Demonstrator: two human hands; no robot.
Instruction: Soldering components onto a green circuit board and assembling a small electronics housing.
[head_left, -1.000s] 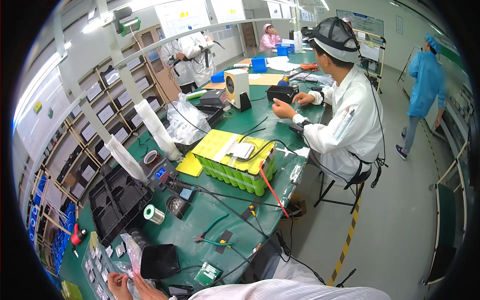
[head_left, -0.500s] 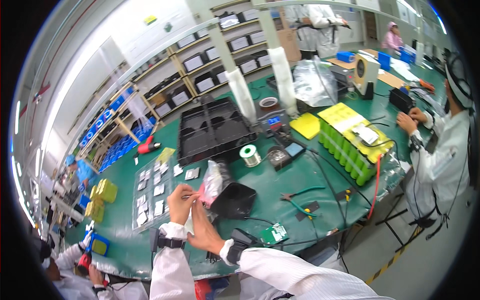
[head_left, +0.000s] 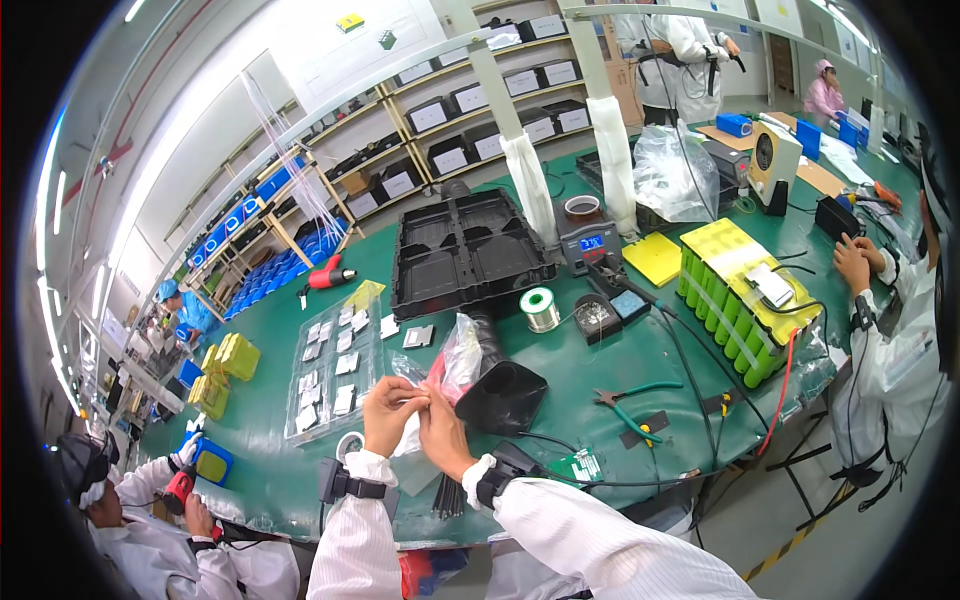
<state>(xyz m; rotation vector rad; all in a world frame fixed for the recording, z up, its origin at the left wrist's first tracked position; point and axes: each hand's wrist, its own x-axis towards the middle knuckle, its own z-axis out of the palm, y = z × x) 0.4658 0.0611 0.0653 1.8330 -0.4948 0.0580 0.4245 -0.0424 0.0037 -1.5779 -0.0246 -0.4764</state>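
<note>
Above the near edge of the green table, my left hand [head_left: 388,418] and my right hand [head_left: 443,436] meet at the fingertips. Both are closed in a pinch; whatever sits between the fingers is too small to make out. Just beyond them lies a clear plastic bag [head_left: 462,358] with something pink at its side. A black funnel-shaped nozzle [head_left: 502,398] is right of my fingers. Below my hands, a bundle of thin black strips [head_left: 448,497] lies by the table edge. Left of them is a clear tray [head_left: 322,420] with several small white-topped parts.
A green circuit board [head_left: 575,467], pliers [head_left: 640,388] and a solder spool [head_left: 540,308] lie to the right. Farther off stand a green-celled battery pack [head_left: 735,320] and a black case [head_left: 465,262]. Co-workers sit at both sides; the left one holds a red power tool [head_left: 180,490].
The view has shifted, so the table and its things sit farther right and lower-left parts show more. My hands stay together in a pinch, in nearly the same place over the table.
</note>
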